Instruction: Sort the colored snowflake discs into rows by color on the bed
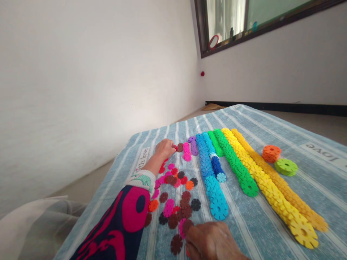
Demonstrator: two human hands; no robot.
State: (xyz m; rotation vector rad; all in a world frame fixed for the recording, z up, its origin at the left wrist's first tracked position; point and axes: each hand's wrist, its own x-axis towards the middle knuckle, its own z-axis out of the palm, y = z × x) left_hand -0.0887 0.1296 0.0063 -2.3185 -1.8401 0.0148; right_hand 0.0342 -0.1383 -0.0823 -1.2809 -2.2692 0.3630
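My left hand (165, 148) is closed at the far end of the loose pieces, with a small red notched disc (175, 148) at its fingertips. Just beyond lie a brown disc (180, 147) and a short pink row (187, 151). Near the front edge, my right hand (213, 240) has its fingers curled on a brown notched plastic disc (187, 227); its palm is hidden. Between the hands is a loose scatter of discs: pink (168, 207), dark grey (195, 204), orange (189, 185) and brown (176, 244).
Overlapping rows of discs stretch across the striped cloth (108, 216): purple (193, 146), blue (206, 162), green (238, 171), yellow (267, 180) and amber (279, 184). An orange stack (271, 154) and a lime stack (286, 167) stand right. A white wall (94, 72) rises at left.
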